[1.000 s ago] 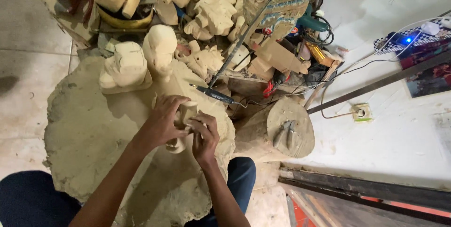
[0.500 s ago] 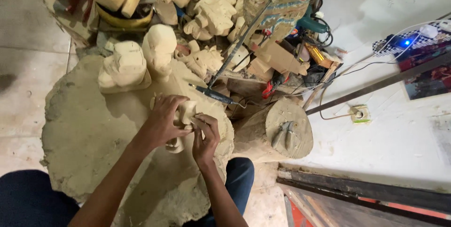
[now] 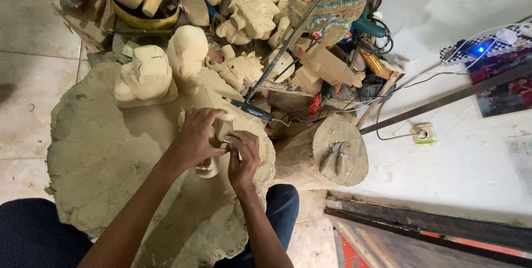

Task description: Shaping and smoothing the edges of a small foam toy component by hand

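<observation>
A small pale wooden carving (image 3: 217, 147) rests on a dusty cloth-covered work surface (image 3: 105, 157) in front of me. My left hand (image 3: 195, 138) is wrapped over its top and left side, gripping it. My right hand (image 3: 244, 157) presses against the carving's right side with fingers curled; whatever small thing it may pinch is hidden. A dark slim rotary tool (image 3: 252, 109) with a cable lies just beyond the hands.
Unfinished pale wooden figures (image 3: 145, 75) crowd the far side of the surface. A log stump (image 3: 339, 149) with pliers on top stands right. Cables, a painted flat puppet (image 3: 327, 2) and a wall socket (image 3: 422, 134) lie beyond. My dark-trousered knees are at the bottom.
Both hands stay on the carving; the fingers have shifted slightly and the piece has turned a little. The view has barely moved.
</observation>
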